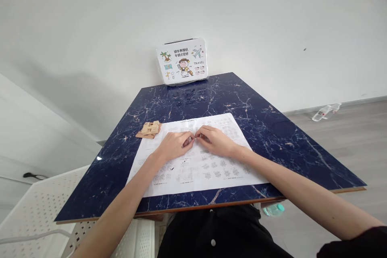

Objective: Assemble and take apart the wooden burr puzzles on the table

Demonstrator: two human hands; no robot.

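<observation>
A large white printed sheet (181,187) lies on the blue marbled table, covered with small grey drawings and lines of text. Over its middle, my left hand (177,144) and my right hand (216,141) meet fingertip to fingertip. Both are pinched closed; whatever is between the fingers is too small or hidden to name. Two tiny dark slivers (172,168) show on the paper below my left hand. At the sheet's upper left corner sits a small pile of light wooden pieces (150,129), partly on the paper.
A white case with cartoon prints (184,62) leans against the wall at the table's (193,100) far edge. Clear plastic bottles (322,113) lie on the floor at right, and another bottle (273,209) is below the front edge. A white perforated cabinet (39,205) stands at left.
</observation>
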